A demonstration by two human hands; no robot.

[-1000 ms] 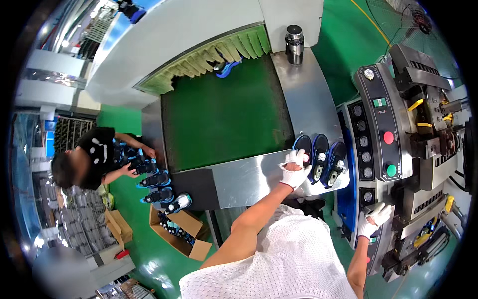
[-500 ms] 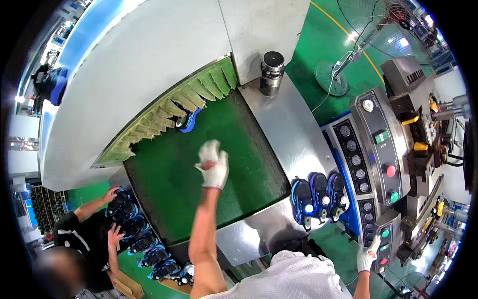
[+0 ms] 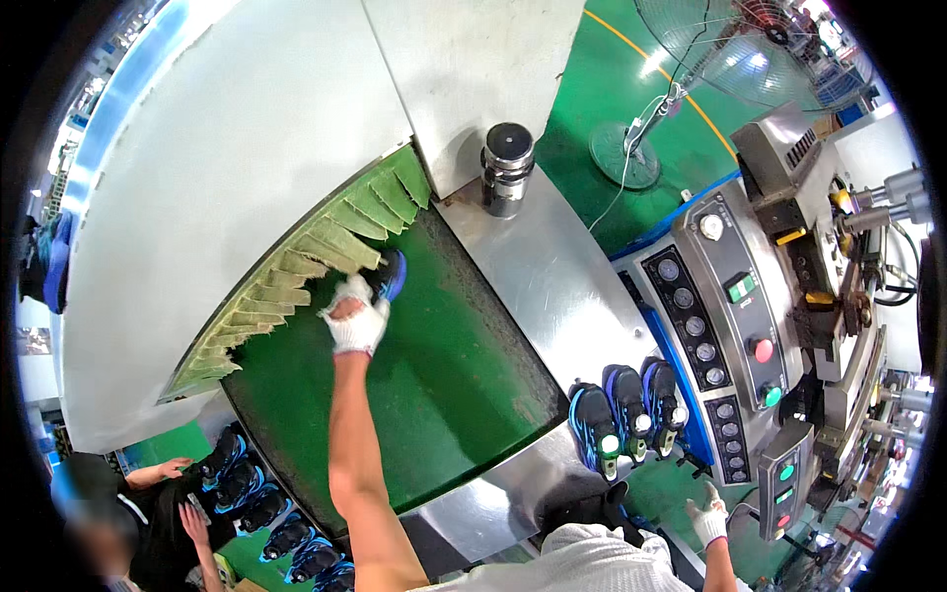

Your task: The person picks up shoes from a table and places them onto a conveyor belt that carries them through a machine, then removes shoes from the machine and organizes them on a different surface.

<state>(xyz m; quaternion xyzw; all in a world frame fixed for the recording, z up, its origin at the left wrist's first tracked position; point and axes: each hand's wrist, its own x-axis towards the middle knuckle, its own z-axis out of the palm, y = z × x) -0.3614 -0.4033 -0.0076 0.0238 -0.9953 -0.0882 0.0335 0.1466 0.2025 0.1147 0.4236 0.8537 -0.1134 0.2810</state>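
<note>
And here, at the mouth of the machine, a blue-and-black shoe (image 3: 394, 276) is seen on the green belt (image 3: 444, 365), right at the pale green strip curtain (image 3: 340, 242), partly covered by strips and hand; just beside it the gloved left hand (image 3: 357, 318) is held out over the belt, and whether its fingers are closed on the shoe or merely laid against it cannot be told from this angle; down by the small control box (image 3: 786, 479), the right hand (image 3: 707, 518) is seen with its fingers apart and nothing gripped; on the score so far, three shoes (image 3: 624, 400) are already lined up side by side at the near right corner of the metal surface (image 3: 557, 296), a pale round piece shown at the near end of each; the fourth, judged by where it lies, is not yet cleared from the belt, so that much is left; whether more are hidden behind the curtain cannot be seen; over on the left, a row of similar shoes (image 3: 288, 535) is ranged along the belt's side, where a co-worker's hands (image 3: 194, 523) are held close to it; no other shoe is shown on the visible belt, so the handling is judged to be partway through.
</note>
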